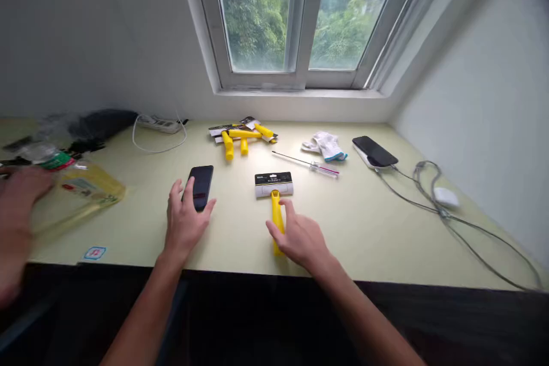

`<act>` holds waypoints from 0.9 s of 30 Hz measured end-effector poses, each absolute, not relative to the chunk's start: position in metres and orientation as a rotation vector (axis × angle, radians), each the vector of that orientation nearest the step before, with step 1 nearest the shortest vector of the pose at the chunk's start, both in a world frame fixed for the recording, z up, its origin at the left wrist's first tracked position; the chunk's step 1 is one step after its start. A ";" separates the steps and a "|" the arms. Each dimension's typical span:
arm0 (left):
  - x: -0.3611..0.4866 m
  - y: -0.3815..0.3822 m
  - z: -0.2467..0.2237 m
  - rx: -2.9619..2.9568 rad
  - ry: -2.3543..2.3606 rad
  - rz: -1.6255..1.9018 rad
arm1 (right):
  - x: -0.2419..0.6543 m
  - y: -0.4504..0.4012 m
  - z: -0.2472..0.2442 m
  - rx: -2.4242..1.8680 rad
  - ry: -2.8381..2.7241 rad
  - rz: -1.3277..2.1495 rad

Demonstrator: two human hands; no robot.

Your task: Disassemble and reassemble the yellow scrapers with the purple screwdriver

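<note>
Packaged yellow scraper (277,218) lying lengthwise, handle toward person; right hand (300,238) nearer, open, fingertips resting on handle, not gripping; left hand (186,222) open by phone (201,186).

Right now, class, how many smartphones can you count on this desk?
2. One black smartphone under the person's left hand, another on a white corded device at right. Clutter at far left may hide more.

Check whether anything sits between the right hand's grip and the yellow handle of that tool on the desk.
Nothing visible does: the right hand lies directly on the yellow handle, its fingers touching it. The black phone touched by the left hand lies off to the side.
</note>
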State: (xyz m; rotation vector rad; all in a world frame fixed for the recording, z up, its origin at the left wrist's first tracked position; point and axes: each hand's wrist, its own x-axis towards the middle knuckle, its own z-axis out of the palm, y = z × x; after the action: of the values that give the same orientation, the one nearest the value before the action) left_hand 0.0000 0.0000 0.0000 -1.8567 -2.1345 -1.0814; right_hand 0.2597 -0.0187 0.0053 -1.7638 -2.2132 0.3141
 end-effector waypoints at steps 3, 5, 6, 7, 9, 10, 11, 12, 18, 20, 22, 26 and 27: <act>0.017 -0.005 0.022 -2.054 -1.874 -1.293 | 0.284 -0.013 0.017 -1.757 -2.100 0.391; 0.026 -0.002 0.030 -2.199 -1.784 -1.365 | 0.302 -0.008 0.022 -1.744 -2.041 0.425; 0.030 0.003 0.031 -2.278 -1.768 -1.370 | 0.310 -0.005 0.023 -1.738 -2.020 0.420; 0.033 0.009 0.029 -2.357 -1.774 -1.347 | 0.318 0.000 0.024 -1.728 -2.016 0.416; 0.038 0.025 0.021 -2.516 -1.837 -1.244 | 0.333 0.012 0.023 -1.707 -2.031 0.415; 0.041 0.033 0.014 -2.585 -1.884 -1.189 | 0.338 0.020 0.022 -1.691 -2.045 0.427; 0.043 0.042 0.008 -2.649 -1.926 -1.132 | 0.342 0.028 0.019 -1.668 -2.056 0.451; 0.045 0.050 0.001 -2.703 -1.949 -1.075 | 0.345 0.037 0.017 -1.636 -2.063 0.482; 0.055 0.084 -0.015 -2.924 -1.800 -0.799 | 0.339 0.082 -0.002 -1.378 -2.209 0.578; 0.057 0.090 -0.012 -2.959 -1.773 -0.748 | 0.334 0.091 -0.008 -1.333 -2.293 0.560; 0.057 0.094 -0.010 -2.992 -1.768 -0.727 | 0.332 0.098 -0.012 -1.308 -2.345 0.534; 0.059 0.102 -0.008 -3.052 -1.781 -0.767 | 0.331 0.110 -0.018 -1.264 -2.353 0.518; 0.059 0.105 -0.008 -3.053 -1.791 -0.783 | 0.331 0.112 -0.018 -1.252 -2.349 0.530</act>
State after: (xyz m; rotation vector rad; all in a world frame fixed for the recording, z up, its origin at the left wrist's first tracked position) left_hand 0.0589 0.1045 -0.0078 -3.0530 -1.7914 -0.7835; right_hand 0.3305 0.1120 -0.0178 -1.2518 -2.3490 0.5298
